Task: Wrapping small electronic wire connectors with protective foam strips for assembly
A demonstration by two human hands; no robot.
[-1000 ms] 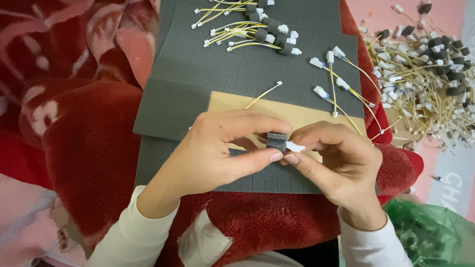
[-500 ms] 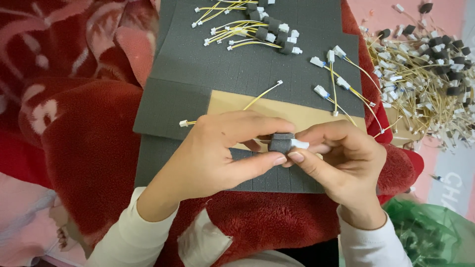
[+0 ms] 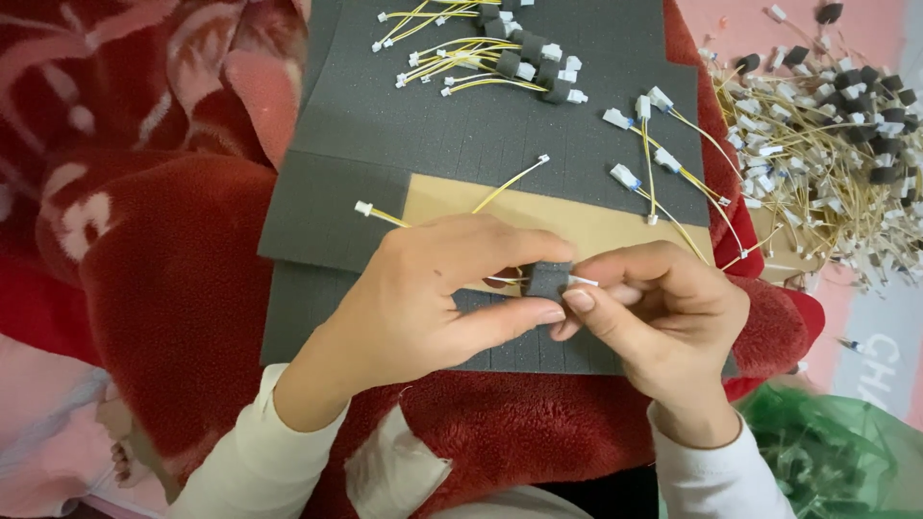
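My left hand [image 3: 437, 293] and my right hand [image 3: 659, 322] meet over a dark grey foam sheet [image 3: 385, 144] on my lap. Between their fingertips they pinch a small grey foam block [image 3: 548, 281] wrapped around a thin yellow wire with a white connector [image 3: 585, 282] sticking out to the right. The wire's free ends, each with a white plug [image 3: 363, 208], stick out past my left hand over a tan cardboard piece [image 3: 577, 216].
Finished wires with foam blocks [image 3: 500, 53] lie at the sheet's far end. A few bare yellow wires [image 3: 663, 154] lie to the right. A big heap of wires and foam bits [image 3: 832, 144] covers the pink surface at right. A red blanket [image 3: 163, 279] lies underneath, and a green bag [image 3: 836, 461] sits lower right.
The white plug and yellow wire end have come out from behind my left hand on the left. The foam block stays pinched between both hands, shifted slightly.
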